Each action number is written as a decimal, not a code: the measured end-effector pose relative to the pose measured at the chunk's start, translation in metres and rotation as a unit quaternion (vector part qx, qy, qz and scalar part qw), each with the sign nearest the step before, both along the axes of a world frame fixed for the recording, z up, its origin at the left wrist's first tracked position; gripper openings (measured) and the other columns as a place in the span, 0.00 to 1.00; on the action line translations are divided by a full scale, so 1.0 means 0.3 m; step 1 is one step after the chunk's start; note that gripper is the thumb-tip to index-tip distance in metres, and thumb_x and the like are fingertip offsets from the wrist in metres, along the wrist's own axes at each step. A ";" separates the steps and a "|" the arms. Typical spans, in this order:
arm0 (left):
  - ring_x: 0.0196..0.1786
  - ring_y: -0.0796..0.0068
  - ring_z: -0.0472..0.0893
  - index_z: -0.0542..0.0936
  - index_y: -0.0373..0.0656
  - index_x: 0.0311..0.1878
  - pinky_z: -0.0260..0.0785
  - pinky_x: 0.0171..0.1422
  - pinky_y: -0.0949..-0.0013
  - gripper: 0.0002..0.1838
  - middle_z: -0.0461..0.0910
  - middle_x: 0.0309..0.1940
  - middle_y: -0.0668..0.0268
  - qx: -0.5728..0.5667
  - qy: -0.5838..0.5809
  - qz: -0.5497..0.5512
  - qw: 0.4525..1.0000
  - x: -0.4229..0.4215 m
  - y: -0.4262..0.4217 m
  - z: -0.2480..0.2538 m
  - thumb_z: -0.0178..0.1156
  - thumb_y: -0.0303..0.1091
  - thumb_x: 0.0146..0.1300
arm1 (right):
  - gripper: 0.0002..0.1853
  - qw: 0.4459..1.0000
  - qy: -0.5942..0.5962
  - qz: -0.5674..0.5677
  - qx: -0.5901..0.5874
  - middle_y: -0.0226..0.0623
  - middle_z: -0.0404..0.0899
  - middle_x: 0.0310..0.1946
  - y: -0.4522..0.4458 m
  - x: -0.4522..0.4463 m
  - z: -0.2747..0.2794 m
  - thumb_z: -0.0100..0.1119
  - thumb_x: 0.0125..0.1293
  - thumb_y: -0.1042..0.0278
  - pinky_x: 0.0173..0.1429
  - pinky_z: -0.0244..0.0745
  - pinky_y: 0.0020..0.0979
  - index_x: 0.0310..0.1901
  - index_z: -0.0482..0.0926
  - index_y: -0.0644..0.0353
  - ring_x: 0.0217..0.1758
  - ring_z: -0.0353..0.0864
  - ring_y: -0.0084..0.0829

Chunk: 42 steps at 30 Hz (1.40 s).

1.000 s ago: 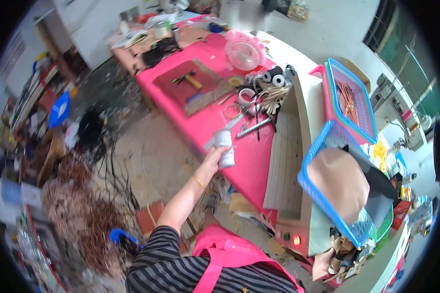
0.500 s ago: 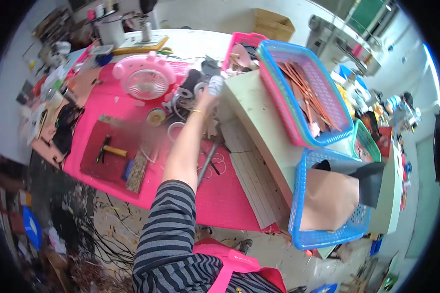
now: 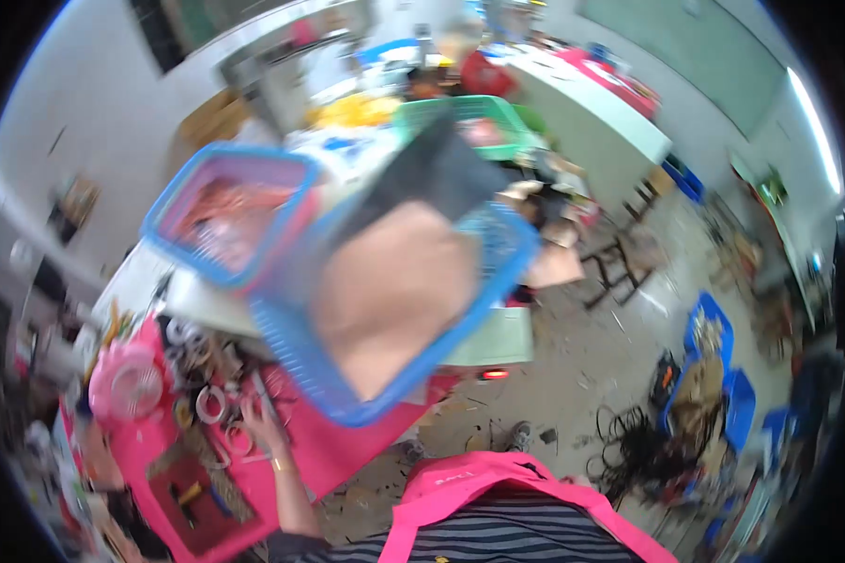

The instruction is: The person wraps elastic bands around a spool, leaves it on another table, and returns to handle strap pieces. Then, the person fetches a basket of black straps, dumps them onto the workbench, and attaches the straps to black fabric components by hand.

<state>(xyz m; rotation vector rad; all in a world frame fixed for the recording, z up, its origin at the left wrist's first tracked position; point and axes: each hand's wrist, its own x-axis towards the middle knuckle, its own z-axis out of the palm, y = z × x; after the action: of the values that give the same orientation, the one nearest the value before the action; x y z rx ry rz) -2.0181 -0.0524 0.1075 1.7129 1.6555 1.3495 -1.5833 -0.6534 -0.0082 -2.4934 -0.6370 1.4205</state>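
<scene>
1. Pink table [image 3: 347,446]: left hand [image 3: 265,433] inside its near edge, fingers seemingly spread, though blurred.
2. Tape roll [image 3: 200,404]: near that hand, farther from that edge; a slow, low reach suits such clutter [image 3: 190,349].
3. Right hand: out of view.

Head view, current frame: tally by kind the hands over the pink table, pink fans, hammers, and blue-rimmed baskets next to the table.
Hands: 1, the left hand
Pink fan: 1
Hammer: 1
Blue-rimmed baskets: 2, the large basket with a tan sheet and the smaller basket
Total: 5
</scene>
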 end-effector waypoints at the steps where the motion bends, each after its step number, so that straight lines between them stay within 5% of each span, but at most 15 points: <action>1: 0.47 0.65 0.73 0.74 0.30 0.42 0.64 0.55 0.66 0.11 0.74 0.43 0.55 -0.049 -0.149 0.005 0.988 0.014 -0.121 -0.141 0.50 0.22 0.57 | 0.15 0.999 0.015 -0.047 -0.001 0.41 0.80 0.28 0.032 0.019 0.088 0.53 0.58 0.58 0.37 0.74 0.31 0.40 0.79 0.59 0.32 0.81 0.30; 5: 0.29 0.76 0.73 0.75 0.34 0.33 0.67 0.35 0.74 0.10 0.75 0.29 0.65 -0.236 -0.167 0.032 0.957 0.464 -0.723 -0.116 0.44 0.17 0.51 | 0.15 0.977 0.063 -0.198 0.055 0.40 0.81 0.28 -0.123 0.169 0.018 0.52 0.58 0.60 0.34 0.74 0.28 0.40 0.79 0.61 0.29 0.81 0.26; 6: 0.23 0.79 0.71 0.76 0.34 0.32 0.65 0.28 0.77 0.11 0.75 0.26 0.66 -0.253 -0.146 -0.081 0.953 0.497 -0.814 -0.305 0.43 0.16 0.49 | 0.15 0.971 0.070 -0.214 0.078 0.40 0.81 0.28 -0.213 0.229 -0.056 0.52 0.58 0.60 0.33 0.74 0.28 0.40 0.78 0.61 0.29 0.80 0.25; 10: 0.26 0.80 0.76 0.79 0.35 0.38 0.68 0.31 0.76 0.10 0.79 0.25 0.66 -0.355 0.027 -0.408 0.841 0.983 -1.073 -0.353 0.51 0.24 0.54 | 0.14 0.986 0.025 -0.162 0.041 0.41 0.81 0.30 -0.410 0.497 -0.135 0.51 0.57 0.62 0.37 0.74 0.29 0.41 0.78 0.59 0.32 0.81 0.30; 14: 0.31 0.80 0.76 0.78 0.36 0.40 0.68 0.36 0.77 0.11 0.80 0.28 0.65 -0.433 0.100 -0.484 0.754 1.416 -1.157 -0.308 0.53 0.28 0.56 | 0.13 0.976 -0.146 -0.075 0.141 0.39 0.80 0.26 -0.445 0.845 -0.025 0.48 0.58 0.65 0.35 0.73 0.27 0.42 0.77 0.59 0.29 0.79 0.25; 18: 0.30 0.80 0.76 0.77 0.35 0.42 0.69 0.34 0.77 0.11 0.79 0.32 0.66 -0.463 0.089 -0.479 0.740 1.710 -1.210 -0.241 0.53 0.28 0.56 | 0.13 0.955 -0.108 -0.188 0.201 0.37 0.79 0.25 -0.381 1.170 -0.057 0.50 0.58 0.66 0.35 0.72 0.27 0.43 0.76 0.59 0.27 0.78 0.26; 21: 0.30 0.77 0.77 0.78 0.35 0.41 0.71 0.33 0.74 0.11 0.79 0.31 0.64 -0.556 0.137 -0.424 0.702 1.925 -1.243 -0.242 0.53 0.27 0.56 | 0.13 0.949 -0.044 -0.207 0.233 0.45 0.78 0.36 -0.308 1.397 0.130 0.51 0.57 0.64 0.45 0.72 0.35 0.43 0.76 0.58 0.41 0.77 0.44; 24: 0.29 0.77 0.77 0.78 0.34 0.42 0.71 0.32 0.75 0.12 0.79 0.29 0.64 -0.523 0.192 -0.451 0.697 2.203 -1.291 -0.271 0.53 0.27 0.55 | 0.14 0.963 0.060 -0.146 0.219 0.45 0.78 0.37 -0.317 1.703 0.181 0.51 0.58 0.63 0.46 0.72 0.35 0.43 0.76 0.57 0.42 0.77 0.43; 29: 0.26 0.80 0.76 0.79 0.37 0.41 0.68 0.29 0.75 0.13 0.79 0.25 0.66 -0.565 0.203 -0.453 0.659 2.851 -1.307 -0.490 0.54 0.29 0.52 | 0.14 0.955 -0.121 -0.153 0.222 0.38 0.79 0.27 -0.469 2.367 0.013 0.51 0.59 0.66 0.37 0.73 0.29 0.45 0.75 0.60 0.31 0.80 0.28; 31: 0.25 0.80 0.76 0.79 0.38 0.41 0.68 0.28 0.75 0.13 0.79 0.25 0.66 -0.504 0.267 -0.478 0.668 3.206 -1.305 -0.481 0.53 0.29 0.52 | 0.12 0.913 -0.089 -0.285 0.278 0.38 0.79 0.28 -0.628 2.595 -0.177 0.50 0.59 0.70 0.36 0.74 0.28 0.44 0.75 0.62 0.31 0.80 0.27; 32: 0.24 0.79 0.75 0.79 0.38 0.42 0.67 0.27 0.75 0.13 0.79 0.24 0.64 -0.293 0.228 -0.649 0.664 3.296 -1.266 -0.647 0.53 0.29 0.53 | 0.11 0.909 -0.053 -0.339 0.237 0.38 0.78 0.29 -0.661 2.719 -0.096 0.50 0.60 0.72 0.35 0.74 0.27 0.43 0.75 0.63 0.31 0.79 0.27; 33: 0.27 0.77 0.77 0.78 0.37 0.43 0.69 0.32 0.73 0.14 0.79 0.26 0.62 -0.487 0.189 -0.517 0.677 3.525 -1.309 -0.458 0.52 0.30 0.55 | 0.10 0.899 -0.012 -0.395 0.189 0.37 0.78 0.30 -0.695 2.794 0.000 0.50 0.60 0.73 0.34 0.74 0.26 0.43 0.75 0.63 0.31 0.79 0.26; 38: 0.37 0.77 0.77 0.76 0.40 0.46 0.69 0.43 0.73 0.14 0.79 0.36 0.64 -0.484 0.151 -0.570 0.647 4.171 -1.325 -0.140 0.51 0.33 0.58 | 0.10 0.875 -0.006 -0.449 0.182 0.39 0.76 0.24 -0.950 3.110 -0.146 0.48 0.63 0.71 0.24 0.70 0.23 0.43 0.72 0.66 0.20 0.74 0.26; 41: 0.36 0.78 0.76 0.76 0.40 0.46 0.69 0.42 0.74 0.14 0.79 0.35 0.65 -0.475 0.140 -0.538 0.682 4.450 -1.288 -0.191 0.51 0.33 0.58 | 0.07 0.879 0.081 -0.449 0.139 0.37 0.76 0.22 -0.961 3.284 -0.162 0.49 0.62 0.71 0.27 0.73 0.27 0.38 0.75 0.64 0.23 0.76 0.26; 42: 0.36 0.79 0.76 0.76 0.39 0.47 0.68 0.42 0.74 0.15 0.79 0.35 0.65 -0.473 0.112 -0.524 0.699 4.543 -1.275 -0.201 0.50 0.32 0.58 | 0.11 0.966 0.026 -0.236 0.102 0.37 0.78 0.25 -0.854 3.406 0.052 0.52 0.61 0.67 0.31 0.74 0.30 0.40 0.76 0.64 0.25 0.77 0.27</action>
<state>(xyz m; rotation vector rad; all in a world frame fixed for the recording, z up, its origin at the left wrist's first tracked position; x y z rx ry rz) -0.6554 -0.4348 0.0473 1.6086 0.7913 -0.2673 -0.5615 -0.9097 0.0074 -2.2345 -0.1468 1.1682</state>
